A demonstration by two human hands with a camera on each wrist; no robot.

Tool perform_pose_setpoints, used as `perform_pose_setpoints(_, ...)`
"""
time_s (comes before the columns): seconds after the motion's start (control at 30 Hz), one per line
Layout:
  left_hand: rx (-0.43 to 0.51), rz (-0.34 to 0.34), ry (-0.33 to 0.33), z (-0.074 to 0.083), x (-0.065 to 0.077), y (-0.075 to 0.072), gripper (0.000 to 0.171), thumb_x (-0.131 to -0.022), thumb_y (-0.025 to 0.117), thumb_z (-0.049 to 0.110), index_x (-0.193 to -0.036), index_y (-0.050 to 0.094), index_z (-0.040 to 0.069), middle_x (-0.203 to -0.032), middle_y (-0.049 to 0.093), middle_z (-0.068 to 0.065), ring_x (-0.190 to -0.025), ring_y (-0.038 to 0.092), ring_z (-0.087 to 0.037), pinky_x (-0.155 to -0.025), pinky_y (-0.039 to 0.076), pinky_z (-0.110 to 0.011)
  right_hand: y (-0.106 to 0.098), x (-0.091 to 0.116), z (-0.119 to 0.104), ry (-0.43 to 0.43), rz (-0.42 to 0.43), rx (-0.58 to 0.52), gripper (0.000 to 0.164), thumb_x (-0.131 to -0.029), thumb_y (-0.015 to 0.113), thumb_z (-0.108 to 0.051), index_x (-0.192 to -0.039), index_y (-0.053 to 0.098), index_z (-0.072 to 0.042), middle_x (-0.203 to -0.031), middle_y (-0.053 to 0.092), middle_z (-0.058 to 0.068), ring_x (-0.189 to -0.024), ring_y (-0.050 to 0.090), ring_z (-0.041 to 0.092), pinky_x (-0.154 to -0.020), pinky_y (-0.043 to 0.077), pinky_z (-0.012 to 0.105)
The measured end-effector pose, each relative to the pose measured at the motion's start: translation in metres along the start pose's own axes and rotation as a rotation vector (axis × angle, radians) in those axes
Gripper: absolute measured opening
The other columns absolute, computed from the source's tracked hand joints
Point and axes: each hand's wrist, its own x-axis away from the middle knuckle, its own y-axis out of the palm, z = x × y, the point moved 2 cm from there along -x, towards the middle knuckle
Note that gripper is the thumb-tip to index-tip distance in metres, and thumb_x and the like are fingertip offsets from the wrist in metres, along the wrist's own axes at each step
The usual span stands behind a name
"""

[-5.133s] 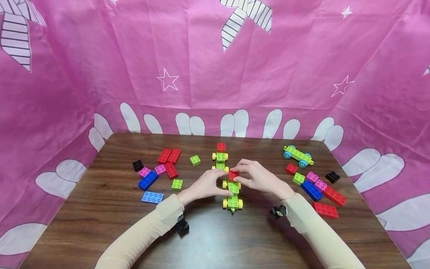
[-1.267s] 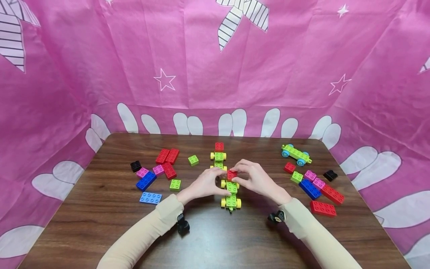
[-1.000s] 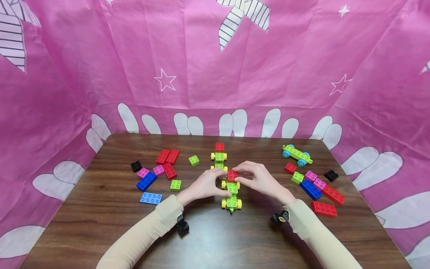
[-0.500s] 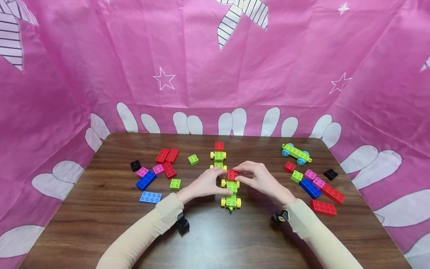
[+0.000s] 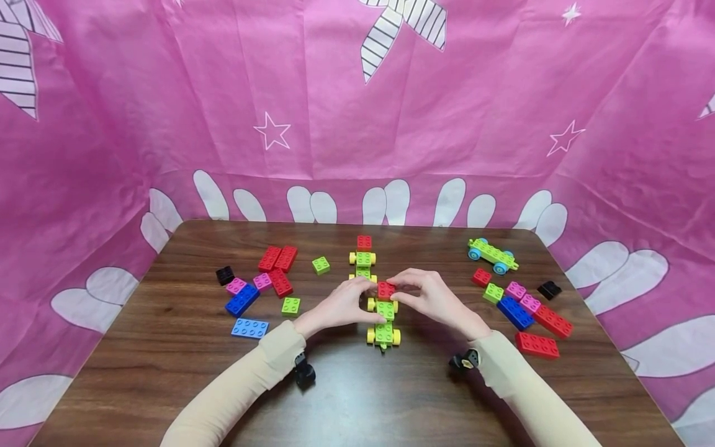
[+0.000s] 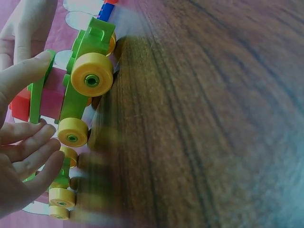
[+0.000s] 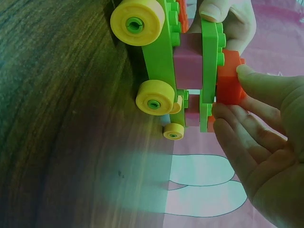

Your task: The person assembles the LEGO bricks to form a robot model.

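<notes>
In the head view, both hands are at a toy brick car with yellow wheels in the middle of the table. On its green base a pink brick carries a green plate, and a red brick is on that plate. My left hand grips the green plate between thumb and fingers, the thumb on its near end. My right hand pinches the red brick at the far end. A similar yellow-wheeled car stands just behind, topped by a red brick.
Loose bricks lie at the left, among them a blue brick and a light blue brick. More lie at the right, with a long red brick. A blue-wheeled car base stands at the back right. Pink cloth hangs behind the table.
Very little differs. The right fingers have shifted slightly to the right on the red brick, showing more of its top than 1.3 seconds ago. The left hand keeps its place.
</notes>
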Motion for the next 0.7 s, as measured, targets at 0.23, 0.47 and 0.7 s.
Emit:
perform_pose_setpoints(0.23,0.007,-0.014,-0.013,-0.0011,-0.0006,0.0001,0.062,-0.073,0.074,0.05,-0.12,0.059,0.013,-0.11,0.062,-0.002,-0.104,0.057,-0.017,-0.093,0.045,-0.036,0.0005,0.0005,-0.0007,0.016,0.01,-0.014,0.028,-0.081,0.072,-0.028,-0.108,0.07,-0.019,-0.102,0.071,-0.006,-0.094,0.066,0.008,-0.082,0.054,0.03)
perform_pose_setpoints(0.47,0.001,-0.004,-0.007,-0.0004,0.0,-0.0008,0.063,-0.072,0.075,0.049,-0.119,0.059,0.011,-0.109,0.062,-0.002,-0.104,0.058,-0.017,-0.092,0.046,-0.035,0.0017,0.0005,0.0,0.01,0.03,-0.04,0.027,-0.08,0.073,-0.029,-0.106,0.068,-0.02,-0.099,0.069,-0.009,-0.089,0.066,0.009,-0.079,0.054,0.026)
perform_pose_setpoints(0.7,-0.029,-0.007,-0.043,0.0001,0.0013,0.0007,0.067,-0.072,0.074,0.053,-0.122,0.058,0.011,-0.111,0.061,-0.001,-0.106,0.057,-0.016,-0.094,0.046,-0.038,0.0018,-0.0011,-0.0042,-0.019,-0.016,0.011,0.027,-0.081,0.073,-0.027,-0.106,0.065,-0.02,-0.101,0.064,-0.009,-0.094,0.063,0.006,-0.081,0.055,0.03)
